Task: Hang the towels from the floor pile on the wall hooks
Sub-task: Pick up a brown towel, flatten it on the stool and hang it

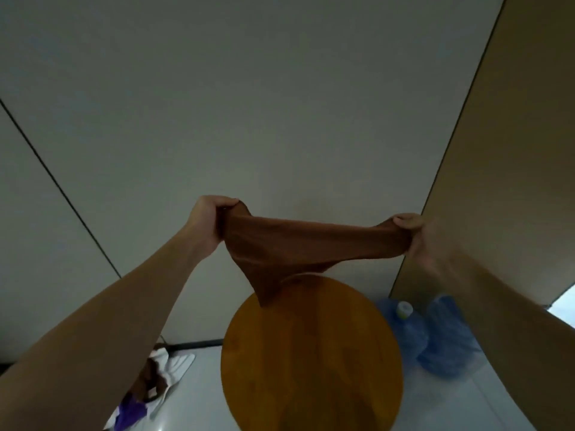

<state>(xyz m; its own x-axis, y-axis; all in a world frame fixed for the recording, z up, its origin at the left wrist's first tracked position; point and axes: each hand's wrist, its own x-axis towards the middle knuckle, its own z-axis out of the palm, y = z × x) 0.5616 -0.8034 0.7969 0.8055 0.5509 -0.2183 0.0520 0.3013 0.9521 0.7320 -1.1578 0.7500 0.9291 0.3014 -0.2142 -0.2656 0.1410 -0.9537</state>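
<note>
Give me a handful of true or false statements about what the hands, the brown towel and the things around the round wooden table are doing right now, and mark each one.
1. Both hands grip the brown cloth towel, the left hand at one end and the right hand at the other. True.
2. The towel already hangs on a wall hook. False: it is stretched between the hands, and no hook is in view.
3. A round wooden table stands below the towel. True.
4. The blue plastic water bottles stand on the table. False: they are on the floor to its right.
5. A pile of towels lies on the floor left of the table. True.
</note>
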